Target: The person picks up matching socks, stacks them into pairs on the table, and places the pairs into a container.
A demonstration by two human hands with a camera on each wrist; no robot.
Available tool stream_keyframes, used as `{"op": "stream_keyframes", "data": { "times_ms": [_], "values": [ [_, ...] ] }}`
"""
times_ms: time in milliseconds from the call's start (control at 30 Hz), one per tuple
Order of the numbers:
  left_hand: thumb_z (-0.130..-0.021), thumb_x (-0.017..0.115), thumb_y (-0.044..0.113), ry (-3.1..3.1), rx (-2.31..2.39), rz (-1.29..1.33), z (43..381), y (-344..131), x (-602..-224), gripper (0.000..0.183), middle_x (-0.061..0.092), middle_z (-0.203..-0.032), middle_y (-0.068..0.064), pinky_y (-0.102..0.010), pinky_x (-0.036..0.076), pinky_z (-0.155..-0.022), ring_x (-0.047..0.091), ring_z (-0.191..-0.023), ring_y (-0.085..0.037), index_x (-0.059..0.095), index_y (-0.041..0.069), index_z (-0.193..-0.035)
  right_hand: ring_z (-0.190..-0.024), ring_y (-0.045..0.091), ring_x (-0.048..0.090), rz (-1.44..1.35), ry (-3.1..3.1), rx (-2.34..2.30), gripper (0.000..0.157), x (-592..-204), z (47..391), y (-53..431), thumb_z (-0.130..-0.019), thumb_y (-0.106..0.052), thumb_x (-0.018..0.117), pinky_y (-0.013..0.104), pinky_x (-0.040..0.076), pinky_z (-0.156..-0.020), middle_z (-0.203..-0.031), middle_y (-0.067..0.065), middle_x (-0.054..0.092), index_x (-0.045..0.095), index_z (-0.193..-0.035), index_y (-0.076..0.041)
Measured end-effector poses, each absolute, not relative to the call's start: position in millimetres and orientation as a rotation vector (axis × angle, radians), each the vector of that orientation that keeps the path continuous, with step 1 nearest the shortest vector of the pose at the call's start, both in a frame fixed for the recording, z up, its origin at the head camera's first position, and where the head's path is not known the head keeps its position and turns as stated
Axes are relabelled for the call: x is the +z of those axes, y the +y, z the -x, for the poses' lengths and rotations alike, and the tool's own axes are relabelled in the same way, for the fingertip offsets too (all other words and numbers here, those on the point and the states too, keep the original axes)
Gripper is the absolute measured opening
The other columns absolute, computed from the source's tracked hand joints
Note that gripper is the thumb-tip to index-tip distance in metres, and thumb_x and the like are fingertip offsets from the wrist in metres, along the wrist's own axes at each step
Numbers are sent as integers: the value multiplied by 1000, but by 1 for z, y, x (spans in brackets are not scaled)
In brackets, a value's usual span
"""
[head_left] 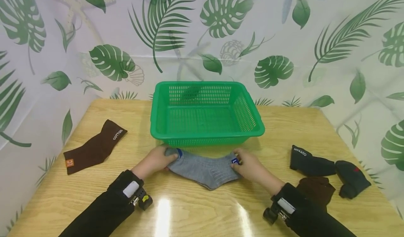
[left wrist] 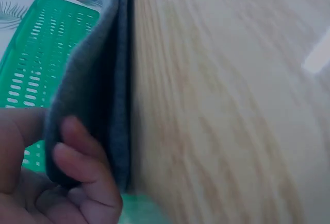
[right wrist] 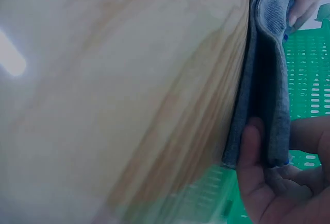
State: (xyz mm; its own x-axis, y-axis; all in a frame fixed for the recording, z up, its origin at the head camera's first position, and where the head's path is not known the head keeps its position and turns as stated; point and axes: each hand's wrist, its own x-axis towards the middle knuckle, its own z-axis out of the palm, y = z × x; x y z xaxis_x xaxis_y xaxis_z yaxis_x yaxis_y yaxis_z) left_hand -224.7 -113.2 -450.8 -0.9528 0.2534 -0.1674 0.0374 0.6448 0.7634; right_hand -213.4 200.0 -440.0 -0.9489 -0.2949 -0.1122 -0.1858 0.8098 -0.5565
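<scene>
A pair of grey socks [head_left: 202, 168] lies sideways in front of the green basket, with blue marks at both ends. My left hand [head_left: 157, 160] pinches the left end. At the right end, by the blue LC label, my right hand [head_left: 247, 165] pinches the fabric. The left wrist view shows fingertips [left wrist: 77, 165] tucked between two layers of the grey socks [left wrist: 85, 74]. Likewise, in the right wrist view a finger [right wrist: 252, 147] sits between the layers, and the upper layer of the socks [right wrist: 281, 100] is lifted off the lower one.
Behind my hands stands a green plastic basket [head_left: 206, 139] with perforated walls. A brown sock pair [head_left: 94, 147] lies at the left of the wooden table [head_left: 202, 212]. On the right are dark socks [head_left: 312, 163], a folded dark bundle [head_left: 351, 179] and brown socks [head_left: 317, 189] beside my right sleeve.
</scene>
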Motion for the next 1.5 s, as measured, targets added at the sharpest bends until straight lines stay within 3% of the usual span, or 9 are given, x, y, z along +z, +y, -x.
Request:
{"op": "stream_keyframes", "data": {
  "times_ms": [167, 300, 433, 600, 767, 933, 1133, 1333, 1500],
  "values": [
    [-92, 66, 24, 2858, 901, -382, 207, -105, -441, 61, 51, -129, -35, -56, 44, -98, 50, -119, -48, 44, -13, -134, -102, 39, 61, 558, 2958, -528, 47, -435, 206, 196, -88, -9, 69, 49, 52, -86, -112, 27, 61, 52, -126, 13],
    [-86, 74, 31, 3004, 469, -627, 186, -93, -430, 64, 47, -133, -34, -60, 41, -98, 44, -123, -51, 52, -8, -131, -108, 39, 59, 884, 3053, -287, 51, -429, 192, 187, -84, -13, 75, 48, 50, -92, -120, 26, 57, 55, -124, 11],
    [-89, 70, 31, 2874, 249, -898, 178, -81, -430, 54, 41, -145, -26, -60, 31, -107, 34, -135, -47, 57, 5, -135, -99, 28, 64, 1250, 2935, -250, 32, -426, 180, 172, -84, -18, 76, 39, 54, -85, -109, 12, 64, 67, -109, 1],
    [-90, 69, 27, 2799, 248, -895, 187, -77, -439, 57, 37, -149, -24, -61, 29, -109, 31, -138, -45, 50, 17, -143, -86, 18, 62, 1343, 2842, -167, 22, -435, 175, 156, -83, -29, 77, 31, 54, -73, -93, 1, 63, 68, -91, -10],
    [-85, 75, 25, 2860, 256, -888, 198, -77, -445, 62, 46, -142, -22, -60, 34, -105, 42, -130, -41, 52, 19, -142, -79, 18, 60, 1392, 2886, -182, 8, -442, 176, 152, -80, -13, 74, 30, 52, -69, -87, 0, 61, 66, -80, -13],
    [-82, 78, 29, 2889, 244, -872, 203, -75, -446, 62, 53, -134, -19, -59, 42, -98, 50, -120, -39, 56, 20, -139, -74, 17, 57, 1511, 2920, -231, 10, -443, 176, 152, -78, -5, 70, 28, 50, -65, -84, 0, 60, 65, -75, -13],
    [-84, 76, 34, 2876, 270, -831, 204, -74, -444, 58, 50, -138, -20, -62, 44, -93, 47, -123, -40, 58, 19, -136, -81, 16, 59, 1601, 2909, -217, 7, -443, 173, 150, -80, -9, 72, 28, 52, -72, -92, 1, 61, 68, -77, -13],
    [-83, 76, 40, 2862, 242, -829, 201, -76, -438, 64, 46, -143, -21, -62, 39, -100, 41, -130, -43, 55, 17, -140, -89, 17, 60, 1515, 2809, -210, 7, -439, 174, 149, -84, -17, 73, 28, 53, -78, -101, 3, 61, 67, -83, -12],
    [-82, 73, 50, 2809, 134, -836, 181, -64, -427, 80, 35, -150, -24, -59, 27, -110, 28, -139, -45, 46, 10, -145, -114, 27, 58, 1286, 2761, -261, 31, -434, 174, 152, -92, -25, 67, 39, 50, -95, -126, 12, 59, 65, -115, -5]
  ]
}}
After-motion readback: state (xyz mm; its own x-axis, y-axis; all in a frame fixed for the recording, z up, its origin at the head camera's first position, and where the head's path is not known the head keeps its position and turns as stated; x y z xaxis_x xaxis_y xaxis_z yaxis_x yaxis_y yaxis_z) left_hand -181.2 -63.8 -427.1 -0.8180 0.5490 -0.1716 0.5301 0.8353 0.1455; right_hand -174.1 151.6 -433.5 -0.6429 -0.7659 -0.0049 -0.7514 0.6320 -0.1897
